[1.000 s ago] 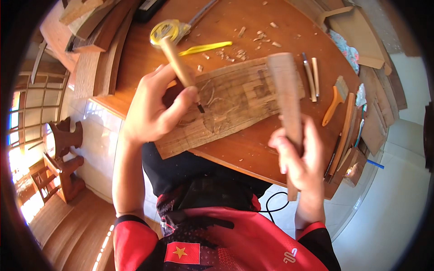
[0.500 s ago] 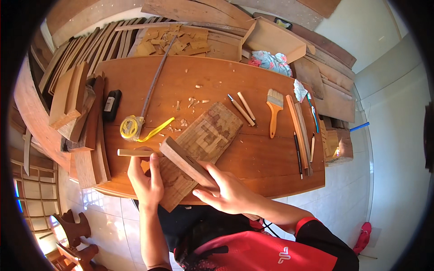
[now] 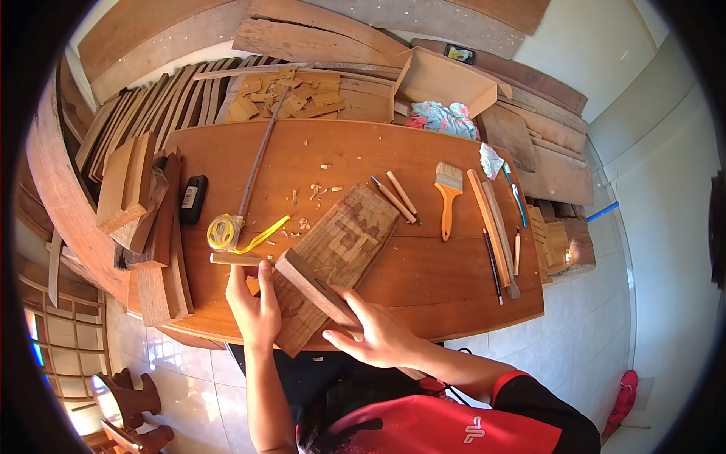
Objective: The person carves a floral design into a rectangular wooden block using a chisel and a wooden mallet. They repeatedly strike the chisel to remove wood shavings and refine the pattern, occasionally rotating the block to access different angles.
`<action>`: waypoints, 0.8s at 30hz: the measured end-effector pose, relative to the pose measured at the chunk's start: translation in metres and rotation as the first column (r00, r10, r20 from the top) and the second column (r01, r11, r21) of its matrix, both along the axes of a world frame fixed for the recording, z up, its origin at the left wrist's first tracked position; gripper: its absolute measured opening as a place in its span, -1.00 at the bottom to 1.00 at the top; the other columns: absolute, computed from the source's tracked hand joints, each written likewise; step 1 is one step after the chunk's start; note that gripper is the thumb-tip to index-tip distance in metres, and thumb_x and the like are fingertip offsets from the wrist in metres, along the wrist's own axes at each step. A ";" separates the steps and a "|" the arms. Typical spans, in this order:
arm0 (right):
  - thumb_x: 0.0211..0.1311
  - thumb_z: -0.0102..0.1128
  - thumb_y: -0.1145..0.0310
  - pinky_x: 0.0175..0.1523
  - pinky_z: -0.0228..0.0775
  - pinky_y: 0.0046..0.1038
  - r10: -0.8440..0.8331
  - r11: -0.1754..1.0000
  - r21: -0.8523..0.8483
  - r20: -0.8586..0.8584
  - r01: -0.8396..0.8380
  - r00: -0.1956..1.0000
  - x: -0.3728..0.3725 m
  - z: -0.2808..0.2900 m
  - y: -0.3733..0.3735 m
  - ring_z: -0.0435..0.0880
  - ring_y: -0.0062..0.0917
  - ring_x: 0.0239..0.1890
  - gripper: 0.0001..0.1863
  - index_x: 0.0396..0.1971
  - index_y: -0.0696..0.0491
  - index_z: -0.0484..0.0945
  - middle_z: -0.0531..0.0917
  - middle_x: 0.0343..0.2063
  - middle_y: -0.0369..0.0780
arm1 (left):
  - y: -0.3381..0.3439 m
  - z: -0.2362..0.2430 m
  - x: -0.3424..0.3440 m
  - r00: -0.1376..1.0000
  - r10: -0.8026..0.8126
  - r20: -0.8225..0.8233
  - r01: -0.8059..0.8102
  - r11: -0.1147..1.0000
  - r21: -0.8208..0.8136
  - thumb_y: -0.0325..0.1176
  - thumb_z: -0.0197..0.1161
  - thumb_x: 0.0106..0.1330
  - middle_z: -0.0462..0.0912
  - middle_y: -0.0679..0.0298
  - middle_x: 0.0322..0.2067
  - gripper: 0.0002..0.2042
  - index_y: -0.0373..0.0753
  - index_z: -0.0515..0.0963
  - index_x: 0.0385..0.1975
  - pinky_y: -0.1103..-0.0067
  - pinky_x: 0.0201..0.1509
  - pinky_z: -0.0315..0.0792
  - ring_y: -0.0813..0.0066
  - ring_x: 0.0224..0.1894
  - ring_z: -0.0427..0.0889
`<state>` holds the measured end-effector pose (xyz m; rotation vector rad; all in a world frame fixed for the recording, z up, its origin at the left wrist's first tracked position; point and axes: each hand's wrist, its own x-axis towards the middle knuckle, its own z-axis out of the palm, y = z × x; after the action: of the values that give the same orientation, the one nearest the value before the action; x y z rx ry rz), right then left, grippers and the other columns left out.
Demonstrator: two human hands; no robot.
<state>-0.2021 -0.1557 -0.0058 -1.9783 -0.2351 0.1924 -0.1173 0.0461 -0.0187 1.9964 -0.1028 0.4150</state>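
Note:
My left hand is closed, pinching a short pale wooden stick between thumb and fingers near the table's left front. In my right hand is a narrow wooden block, gripped at its lower end and slanting up to the left, with a small dark slot near the fingers. Both hands are over the worn, stained wooden board, which lies diagonally on the table with its near corner past the front edge. The block's far end is close to the stick, but I cannot tell whether they touch.
On the brown table lie a tape measure, a black case, wood chips, a paintbrush, two thin sticks, pencils and wood strips. Lumber pieces stand at left; a cardboard box sits behind.
The whole view has shifted, so the table appears slightly lower. Both hands keep the same hold on the stick and the block, with little movement between them.

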 end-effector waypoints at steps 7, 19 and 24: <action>0.36 0.34 0.18 0.01 0.57 -0.12 -0.024 1.000 -0.007 -0.048 0.024 0.999 0.001 0.006 0.004 0.75 0.04 -0.09 -0.26 0.37 0.20 0.22 0.70 -0.11 0.14 | -0.003 0.005 0.000 1.000 0.015 0.021 -0.015 1.000 -0.022 -0.38 0.19 0.48 0.59 0.12 -0.46 -0.83 -0.39 0.56 -0.26 0.40 -0.16 0.41 0.29 -0.37 0.52; 0.26 0.35 0.37 -0.40 0.57 -0.12 -0.026 0.874 -0.453 0.314 0.174 0.949 0.035 0.016 0.018 0.73 -0.10 -0.45 -0.57 0.06 0.10 0.42 0.71 -0.36 -0.06 | 0.000 0.001 0.000 0.999 -0.029 -0.033 0.027 0.998 -0.054 -0.37 0.18 0.49 0.64 0.14 -0.43 -0.82 -0.40 0.57 -0.19 0.43 -0.13 0.43 0.36 -0.34 0.56; 0.23 0.40 0.35 -0.36 0.57 -0.11 -0.083 0.892 -0.392 0.350 0.226 0.933 0.040 0.011 0.022 0.73 -0.08 -0.42 -0.58 0.04 0.05 0.44 0.69 -0.44 -0.07 | -0.002 0.002 0.000 1.000 -0.026 -0.018 0.025 0.998 -0.059 -0.34 0.22 0.47 0.63 0.12 -0.49 -0.80 -0.38 0.57 -0.28 0.39 -0.19 0.42 0.26 -0.39 0.56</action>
<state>-0.1620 -0.1341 0.0052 -2.4547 -0.2587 -0.2117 -0.1171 0.0441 -0.0167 1.9387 -0.1029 0.3787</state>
